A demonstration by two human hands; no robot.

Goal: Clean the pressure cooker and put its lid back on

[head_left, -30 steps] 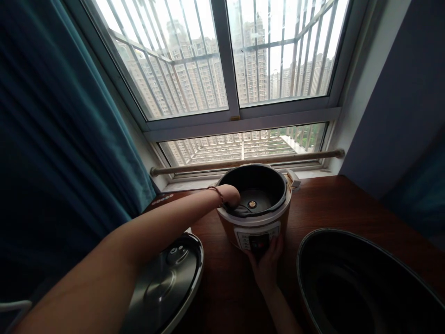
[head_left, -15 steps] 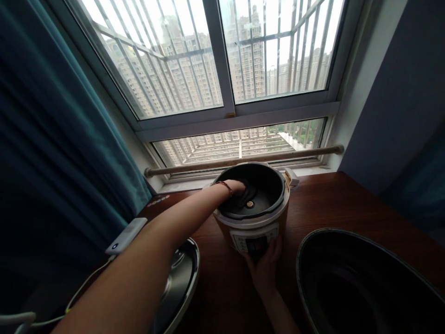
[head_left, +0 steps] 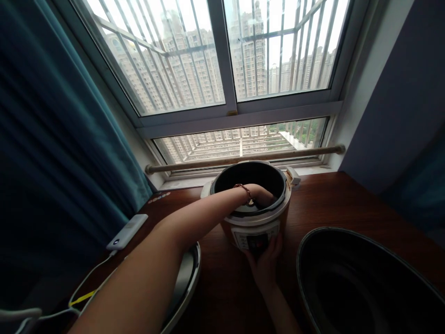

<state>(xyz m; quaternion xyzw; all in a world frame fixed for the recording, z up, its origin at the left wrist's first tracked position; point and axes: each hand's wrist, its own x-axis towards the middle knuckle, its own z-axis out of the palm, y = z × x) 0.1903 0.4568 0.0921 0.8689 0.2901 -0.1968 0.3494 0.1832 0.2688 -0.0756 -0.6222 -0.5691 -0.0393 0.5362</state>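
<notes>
Since half a second ago the left hand (head_left: 260, 197) has slid rightward inside the pressure cooker (head_left: 255, 208) near the table's (head_left: 330, 204) far edge, grip hidden; the right hand (head_left: 266, 260) presses flat against its front panel

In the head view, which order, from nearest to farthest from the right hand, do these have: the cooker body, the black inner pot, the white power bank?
From the right hand:
1. Cooker body: the hand touches its front panel, at the centre.
2. Black inner pot: on the table to the right.
3. White power bank: far left, beside the curtain.
</notes>
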